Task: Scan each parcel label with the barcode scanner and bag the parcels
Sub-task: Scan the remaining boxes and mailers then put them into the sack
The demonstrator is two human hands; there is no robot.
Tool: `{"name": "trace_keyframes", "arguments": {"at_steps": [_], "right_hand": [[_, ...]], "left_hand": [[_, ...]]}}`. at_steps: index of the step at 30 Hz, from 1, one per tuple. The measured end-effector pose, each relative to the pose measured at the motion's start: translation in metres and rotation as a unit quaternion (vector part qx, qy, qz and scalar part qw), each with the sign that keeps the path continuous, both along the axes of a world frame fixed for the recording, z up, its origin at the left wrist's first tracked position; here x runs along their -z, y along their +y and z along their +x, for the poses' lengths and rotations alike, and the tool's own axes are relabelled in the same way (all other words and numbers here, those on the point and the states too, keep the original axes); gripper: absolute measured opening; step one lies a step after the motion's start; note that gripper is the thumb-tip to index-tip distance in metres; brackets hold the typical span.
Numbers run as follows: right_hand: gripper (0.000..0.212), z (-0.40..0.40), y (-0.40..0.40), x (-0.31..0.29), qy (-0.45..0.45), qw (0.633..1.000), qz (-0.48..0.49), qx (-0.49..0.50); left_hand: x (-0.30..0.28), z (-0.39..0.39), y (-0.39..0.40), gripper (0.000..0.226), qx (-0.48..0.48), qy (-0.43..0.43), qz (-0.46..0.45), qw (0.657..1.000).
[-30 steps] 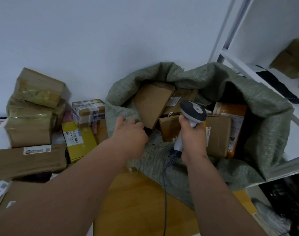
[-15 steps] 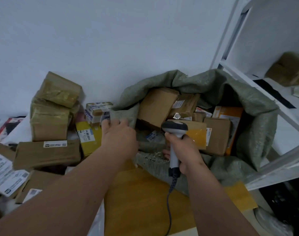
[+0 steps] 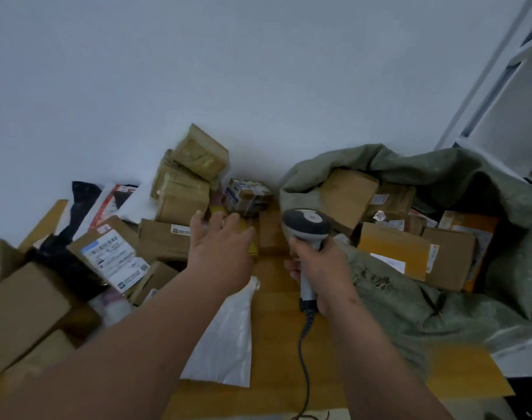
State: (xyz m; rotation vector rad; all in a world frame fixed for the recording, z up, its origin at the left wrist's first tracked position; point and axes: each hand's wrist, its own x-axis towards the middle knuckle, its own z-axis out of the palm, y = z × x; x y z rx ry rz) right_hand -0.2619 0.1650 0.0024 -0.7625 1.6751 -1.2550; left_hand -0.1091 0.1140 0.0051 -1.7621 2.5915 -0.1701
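Note:
My right hand (image 3: 317,269) grips the handle of a grey barcode scanner (image 3: 307,227), head up, its cable trailing toward me. My left hand (image 3: 219,247) reaches with fingers spread over a yellow parcel (image 3: 252,247) beside the pile of cardboard parcels (image 3: 179,204); I cannot tell whether it touches. A green woven sack (image 3: 410,298) lies open at the right with several boxes (image 3: 395,250) inside.
A wooden table (image 3: 276,359) carries everything. A white plastic mailer (image 3: 228,338) lies near my left forearm. Labelled boxes and mailers (image 3: 113,256) crowd the left side. A white shelf frame (image 3: 501,86) stands at the right, a white wall behind.
My left hand has left the sack's rim and moved left toward the yellow parcel in the pile. The view swung left; the scanner came away from the sack.

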Motion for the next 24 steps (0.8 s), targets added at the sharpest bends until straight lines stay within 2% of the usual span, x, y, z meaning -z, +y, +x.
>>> {"name": "trace_keyframes", "arguments": {"at_steps": [3, 8, 13, 19, 24], "right_hand": [[0.011, 0.049, 0.001, 0.009, 0.009, 0.999, 0.018, -0.042], [0.029, 0.127, 0.009, 0.026, 0.012, 0.991, 0.047, -0.123], [0.020, 0.195, 0.019, 0.039, 0.034, 0.980, 0.074, -0.180], [0.016, 0.254, 0.036, 0.072, 0.056, 0.966, 0.116, -0.224], [0.036, 0.284, 0.046, 0.096, 0.074, 0.953, 0.165, -0.242]], "left_hand": [[0.007, 0.052, 0.009, 0.056, -0.042, 0.014, 0.011, 0.999], [0.017, 0.138, 0.030, 0.057, -0.129, 0.050, 0.051, 0.989], [0.032, 0.215, 0.052, 0.063, -0.195, 0.035, 0.077, 0.977], [0.069, 0.278, 0.083, 0.061, -0.238, 0.036, 0.108, 0.965], [0.101, 0.299, 0.111, 0.066, -0.206, -0.025, 0.136, 0.969]]}}
